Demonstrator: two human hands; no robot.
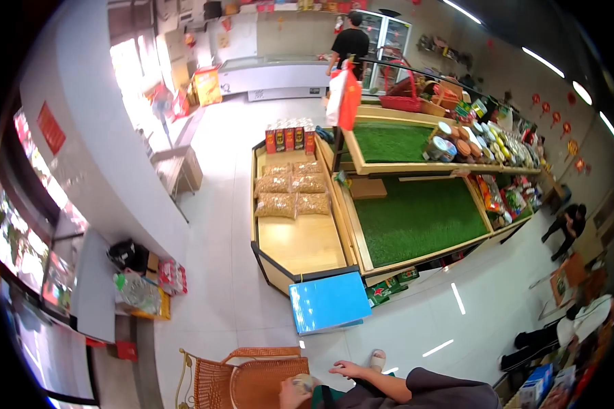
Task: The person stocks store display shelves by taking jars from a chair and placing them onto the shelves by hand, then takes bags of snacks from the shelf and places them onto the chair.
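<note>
My right hand [348,369] is at the bottom centre, with its fingers stretched out and nothing in them. Its bare forearm comes out of a dark grey sleeve [450,390]. Lower and further left, at the frame's bottom edge, my left hand [295,391] is blurred and partly cut off; its fingers do not show clearly. It overlaps the right side of a brown wicker chair [252,383]. Ahead of both hands a blue flat-topped box [329,302] stands against the end of a wooden display stand [300,249]. A sandalled foot [377,358] shows beyond my right hand.
Bags of tan food [276,204] and red boxes [290,140] sit on the stand. Beside it runs a shelf with green turf [423,221] and jars [460,144]. A person [350,44] stands near a chest freezer [273,75]; others are at right. Bottles [138,292] lie left.
</note>
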